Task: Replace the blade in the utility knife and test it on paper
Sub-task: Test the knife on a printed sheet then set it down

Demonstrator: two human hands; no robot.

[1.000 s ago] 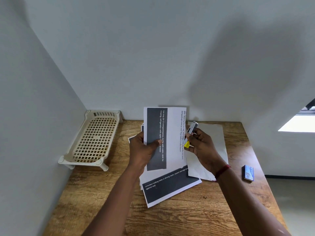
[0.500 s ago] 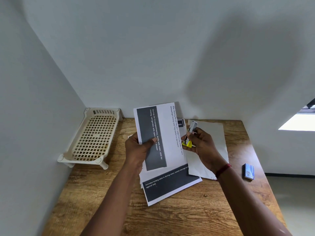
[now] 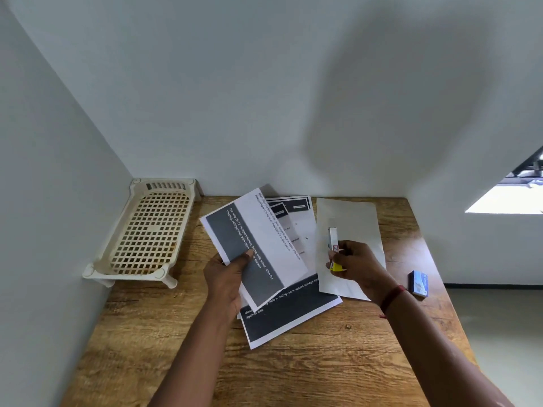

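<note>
My left hand pinches the lower edge of a printed sheet of paper with a dark grey band, lifted off the table and tilted to the left. My right hand grips a small utility knife with a silver body and a yellow end, pointing up, to the right of the held sheet and apart from it. More printed sheets lie flat beneath both hands, and a blank white sheet lies under my right hand.
A cream plastic lattice tray stands in the back left corner against the walls. A small blue box lies near the wooden table's right edge. Walls close the back and left sides.
My left hand has swung the held sheet leftward and tilted it. My right hand with the knife has moved away from the sheet, to the right and slightly down.
</note>
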